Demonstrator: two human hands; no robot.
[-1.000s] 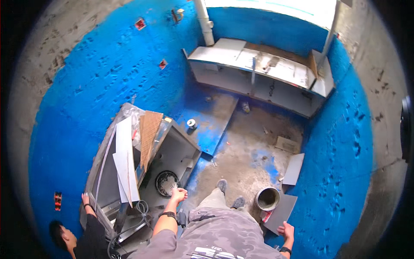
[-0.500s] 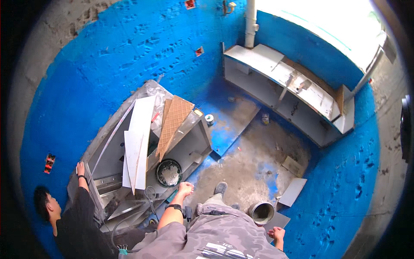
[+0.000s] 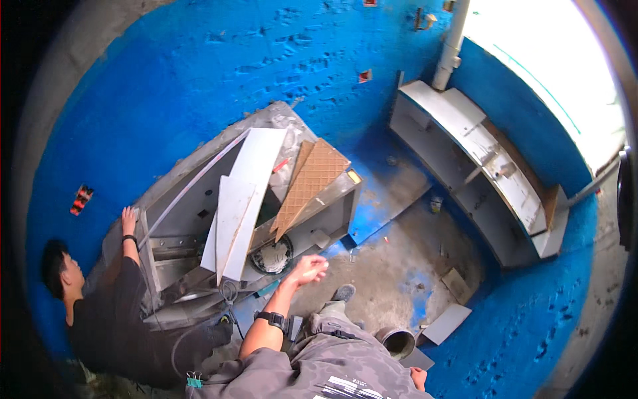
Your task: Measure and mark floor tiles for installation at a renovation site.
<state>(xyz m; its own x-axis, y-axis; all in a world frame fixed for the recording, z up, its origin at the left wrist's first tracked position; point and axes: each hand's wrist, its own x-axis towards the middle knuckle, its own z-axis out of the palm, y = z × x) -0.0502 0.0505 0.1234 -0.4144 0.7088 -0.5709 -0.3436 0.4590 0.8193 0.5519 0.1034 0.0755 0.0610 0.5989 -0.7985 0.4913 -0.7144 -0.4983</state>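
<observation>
My left hand point(image 3: 310, 270) is held out above the floor, its fingers loosely curled in with nothing seen in them. Beside it sits a dark round tub point(image 3: 273, 255) with pale paste or powder inside. Low at my right side is my right hand point(image 3: 419, 378), mostly cut off by my shirt, its fingers hidden. A grey bucket point(image 3: 399, 342) stands on the floor near that hand. Left of the tub, white boards point(image 3: 247, 193) and brown ridged boards point(image 3: 312, 179) lean across a grey cabinet frame point(image 3: 154, 276).
A co-worker in dark clothes point(image 3: 109, 319) crouches at the left, one hand on the frame's edge. A white low cabinet point(image 3: 478, 143) runs under the window. A loose white panel point(image 3: 446, 324) and debris lie on the floor point(image 3: 372, 286). A cable point(image 3: 229, 292) hangs beside the frame.
The view has turned, so the room sits differently in it. My left hand has come up and forward past the tub; my right hand has dropped back beside my body. The co-worker's hand stays on the frame.
</observation>
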